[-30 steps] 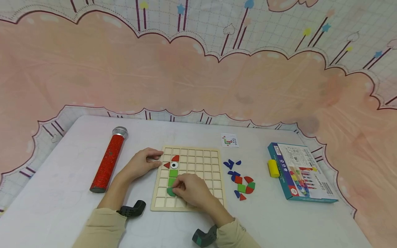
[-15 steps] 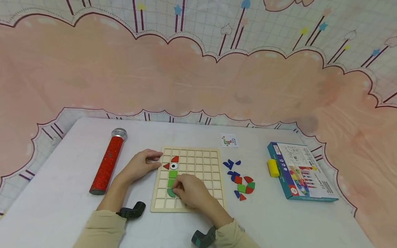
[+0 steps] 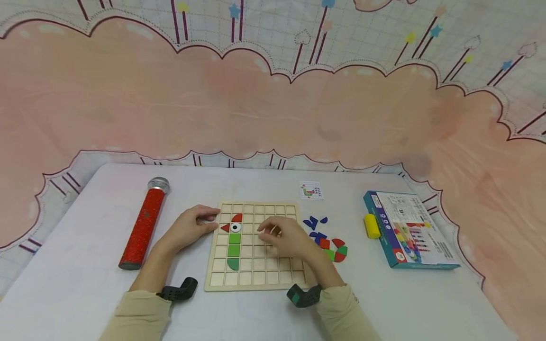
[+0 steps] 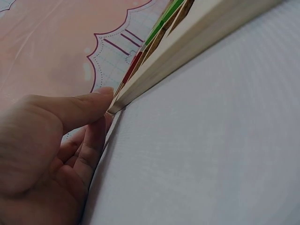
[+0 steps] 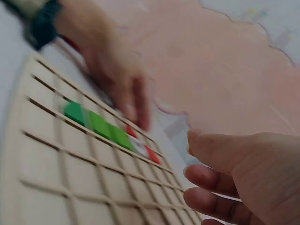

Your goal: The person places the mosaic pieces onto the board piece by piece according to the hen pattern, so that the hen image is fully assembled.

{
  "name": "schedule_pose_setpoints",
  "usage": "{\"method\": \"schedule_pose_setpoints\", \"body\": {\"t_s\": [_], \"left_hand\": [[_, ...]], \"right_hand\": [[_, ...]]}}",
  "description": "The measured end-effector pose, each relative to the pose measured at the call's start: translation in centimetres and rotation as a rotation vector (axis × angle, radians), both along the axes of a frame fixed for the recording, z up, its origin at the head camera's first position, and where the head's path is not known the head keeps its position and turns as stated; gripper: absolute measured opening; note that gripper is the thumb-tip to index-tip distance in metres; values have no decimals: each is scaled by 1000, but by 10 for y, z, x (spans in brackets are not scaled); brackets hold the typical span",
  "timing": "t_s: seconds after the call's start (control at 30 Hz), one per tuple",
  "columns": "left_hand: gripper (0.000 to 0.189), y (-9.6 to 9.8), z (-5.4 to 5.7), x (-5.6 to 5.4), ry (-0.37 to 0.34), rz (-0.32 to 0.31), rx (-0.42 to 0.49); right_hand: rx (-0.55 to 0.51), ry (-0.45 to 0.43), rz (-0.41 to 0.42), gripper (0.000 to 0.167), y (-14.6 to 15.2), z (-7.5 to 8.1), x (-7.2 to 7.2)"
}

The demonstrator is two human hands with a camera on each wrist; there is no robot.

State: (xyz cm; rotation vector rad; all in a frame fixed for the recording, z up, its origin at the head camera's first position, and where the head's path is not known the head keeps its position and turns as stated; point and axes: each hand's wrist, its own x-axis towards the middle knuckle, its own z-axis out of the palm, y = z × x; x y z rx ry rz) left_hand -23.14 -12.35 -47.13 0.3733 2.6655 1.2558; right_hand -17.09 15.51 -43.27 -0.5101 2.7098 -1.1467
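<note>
A wooden grid board [image 3: 273, 279] lies on the table, a column of coloured pieces set in its left part. From the top come a red quarter-round piece [image 3: 237, 218], a white eye piece [image 3: 235, 227] with a red triangle [image 3: 225, 228] beside it, green squares [image 3: 234, 244] and a green quarter-round piece [image 3: 232, 264]. My left hand [image 3: 189, 228] touches the board's left edge with thumb and fingertips. Over the board's middle is my right hand [image 3: 283, 237], fingers loosely bent, nothing between them in the right wrist view.
Loose blue, red and green pieces [image 3: 324, 244] lie right of the board, partly behind my right hand. A picture card [image 3: 311, 190] is behind them. Farther right are a yellow cylinder [image 3: 371, 226] and a flat box [image 3: 411, 232]. A red microphone [image 3: 142, 227] lies at left.
My right hand has lifted off the green quarter-round piece and moved right and away from me over the board. The piece stays in the grid. My left hand stays at the edge.
</note>
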Motion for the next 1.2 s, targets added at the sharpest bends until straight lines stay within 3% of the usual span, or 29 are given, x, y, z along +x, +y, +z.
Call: {"method": "schedule_pose_setpoints", "body": {"t_s": [0.2, 0.37, 0.5, 0.83, 1.2], "left_hand": [[43, 1, -1, -1, 2, -4, 11], [42, 3, -2, -1, 10, -7, 25], [42, 3, -2, 0, 13, 2, 14], [42, -1, -1, 0, 15, -3, 8], [42, 0, 2, 1, 8, 7, 4]], "right_hand": [[-29, 1, -172, 26, 65, 3, -14], [6, -88, -340, 30, 119, -11, -15], [15, -142, -389, 34, 145, -20, -14], [25, -226, -317, 32, 169, -28, -7], [144, -336, -172, 39, 164, -16, -3]]}}
